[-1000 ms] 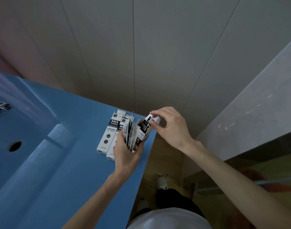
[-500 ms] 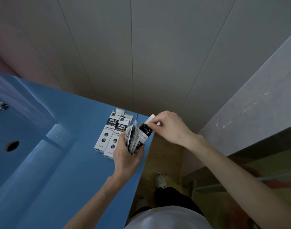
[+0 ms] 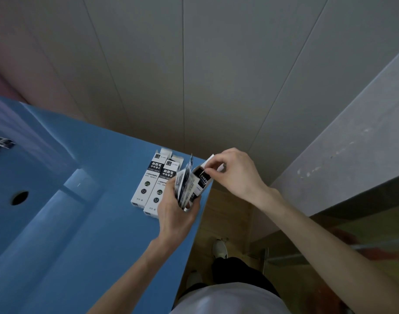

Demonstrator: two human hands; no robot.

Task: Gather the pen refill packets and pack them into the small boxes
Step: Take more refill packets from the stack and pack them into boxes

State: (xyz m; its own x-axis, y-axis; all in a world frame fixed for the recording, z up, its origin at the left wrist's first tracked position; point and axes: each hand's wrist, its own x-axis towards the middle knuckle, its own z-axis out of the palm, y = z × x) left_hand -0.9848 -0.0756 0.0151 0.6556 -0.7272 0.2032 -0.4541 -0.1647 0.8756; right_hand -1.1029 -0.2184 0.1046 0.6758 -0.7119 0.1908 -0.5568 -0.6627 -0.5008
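The left hand (image 3: 174, 214) holds a bunch of pen refill packets (image 3: 183, 185) and one small open box (image 3: 199, 181) together. Its grip is clenched round them, with the fingers curled at the back and the thumb at the front. The packets fan out above the fingers, and the box sits on their right side, tilted, with its open mouth up.

The right hand (image 3: 233, 172) reaches over from the right. Its fingertips (image 3: 208, 169) pinch something at the mouth of the open box — maybe the white flap, maybe a packet, I cannot tell which.

All this is held over the near right corner of the blue worktop (image 3: 92, 234). Just left of the left hand, two more small boxes (image 3: 152, 180) lie flat on the worktop, side by side and touching, their top flaps open. They are white with a black band and printed words.

Far off at the left edge, a few more packets (image 3: 0, 142) lie on the blue top, well apart from the hands. A dark round hole (image 3: 19, 197) shows in the blue top too — nearer the left.
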